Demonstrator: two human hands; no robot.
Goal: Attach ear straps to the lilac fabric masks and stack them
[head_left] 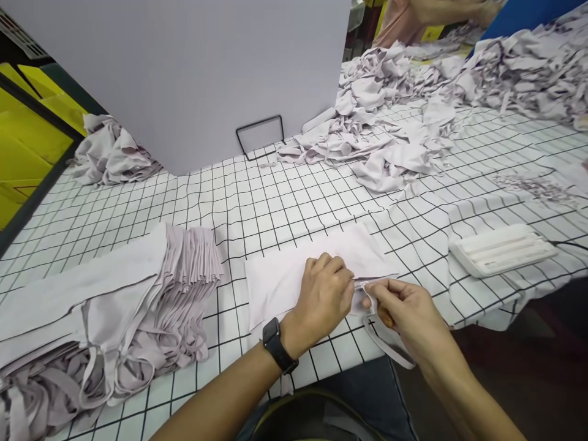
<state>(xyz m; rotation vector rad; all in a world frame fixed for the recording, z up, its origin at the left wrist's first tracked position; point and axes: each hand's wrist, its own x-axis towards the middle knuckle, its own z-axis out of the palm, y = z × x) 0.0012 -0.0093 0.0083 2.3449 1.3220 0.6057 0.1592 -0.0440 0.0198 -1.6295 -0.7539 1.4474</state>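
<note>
A flat, pale pinkish fabric piece lies in front of me on the grid-patterned tablecloth. My left hand, with a black watch on its wrist, rests on the piece, its fingers curled closed at the near right edge. Beside it my right hand pinches a narrow pale fabric strap that loops down over the table edge. Something small and orange-brown shows under the right fingers; its kind is unclear. To the left lies a thick stack of similar folded fabric pieces, with straps hanging from the near side.
Heaps of loose pale fabric cover the back right, and a smaller heap sits at the far left. A grey panel stands behind a black wire bookend. A white corded device lies right. Another person's arm shows at the back.
</note>
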